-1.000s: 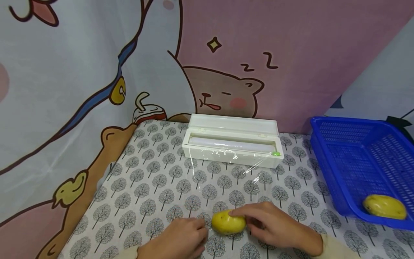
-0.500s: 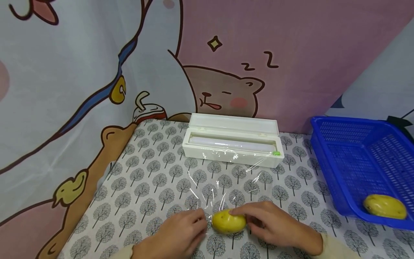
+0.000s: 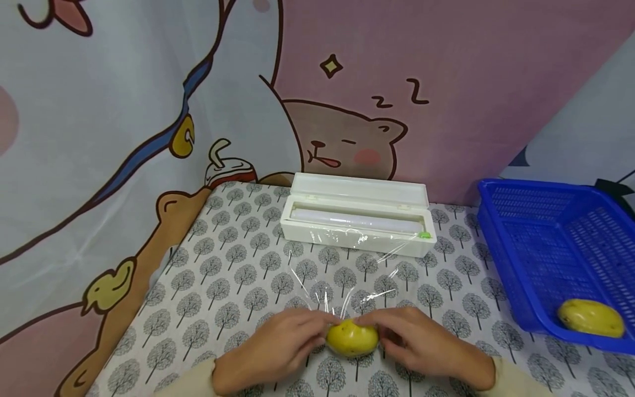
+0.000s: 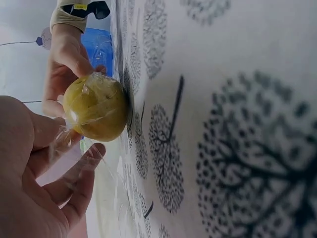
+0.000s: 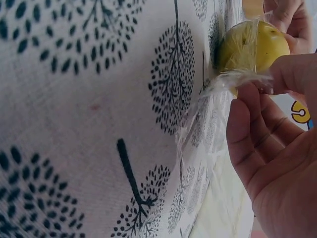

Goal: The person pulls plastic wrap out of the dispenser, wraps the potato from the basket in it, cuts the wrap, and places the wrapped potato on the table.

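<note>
A yellow oval, potato-shaped piece of produce [image 3: 353, 341] lies on the tree-print cloth between both hands. Clear cling film [image 5: 237, 79] wraps over it, with glossy creases. From the left, the left hand [image 3: 278, 344] has its index fingertip at the top of the produce; in the left wrist view its fingers pinch gathered film beside the near end. On the other side the right hand [image 3: 421, 347] also reaches over the top, and the right wrist view shows its thumb and fingers pinching a bunched strand of film. Further film stretches back toward a white box.
A white cling film box [image 3: 357, 234] stands behind with its lid up, a film roll [image 3: 357, 220] inside and a green slider [image 3: 425, 235] at its right end. On the right, a blue basket [image 3: 511, 286] holds another yellow piece [image 3: 590, 318]. A printed curtain [image 3: 456, 110] hangs behind.
The left hand has moved up and right to the top of the produce, drawing film over it. Its creases now converge there. The right hand stays nearly in place.
</note>
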Available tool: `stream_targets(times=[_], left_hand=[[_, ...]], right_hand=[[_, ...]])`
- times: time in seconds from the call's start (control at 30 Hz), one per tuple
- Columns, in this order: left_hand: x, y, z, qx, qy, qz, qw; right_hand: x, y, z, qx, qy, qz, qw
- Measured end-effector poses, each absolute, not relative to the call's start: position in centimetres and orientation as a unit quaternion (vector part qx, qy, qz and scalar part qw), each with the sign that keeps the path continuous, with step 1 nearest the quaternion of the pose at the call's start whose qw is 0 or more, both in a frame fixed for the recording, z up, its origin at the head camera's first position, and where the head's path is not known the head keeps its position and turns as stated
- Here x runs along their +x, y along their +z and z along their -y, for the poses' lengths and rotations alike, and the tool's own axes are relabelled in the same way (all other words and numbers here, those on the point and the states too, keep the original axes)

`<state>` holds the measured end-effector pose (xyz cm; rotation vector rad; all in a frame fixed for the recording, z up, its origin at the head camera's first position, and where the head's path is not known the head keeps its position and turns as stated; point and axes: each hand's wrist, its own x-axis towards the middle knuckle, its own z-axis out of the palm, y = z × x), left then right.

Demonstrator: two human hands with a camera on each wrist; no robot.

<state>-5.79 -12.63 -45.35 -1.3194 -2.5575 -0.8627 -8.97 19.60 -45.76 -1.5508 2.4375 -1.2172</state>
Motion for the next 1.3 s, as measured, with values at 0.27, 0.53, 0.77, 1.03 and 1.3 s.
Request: stream_targets(times=[0.27,0.53,0.77,1.03,1.3], left_hand=[[-6.7,-45.6,11.9,-0.409,-0.359,0.838,0.018],[-7.0,-46.2,11.6,-0.402,-0.374,0.835,0.03],[-7.0,-46.6,11.2,-0.384,-0.372,0.844,0.028],[-7.1,-46.6,10.9,-0.383,-0.375,0.843,0.043],[-7.1,-46.4,10.7,-0.366,-0.381,0.848,0.037]], right_hand=[[-8.9,-45.3,-19.6,-0.498,-0.36,-0.789,-0.005],[-8.9,-45.1,-19.4,-0.501,-0.356,-0.789,-0.003],[-9.0,-45.1,-19.4,-0.501,-0.346,-0.794,0.014],[-9.0,-44.9,-19.5,-0.492,-0.31,-0.813,-0.032],[-8.7,-44.6,-19.3,-0.507,-0.267,-0.815,-0.089]])
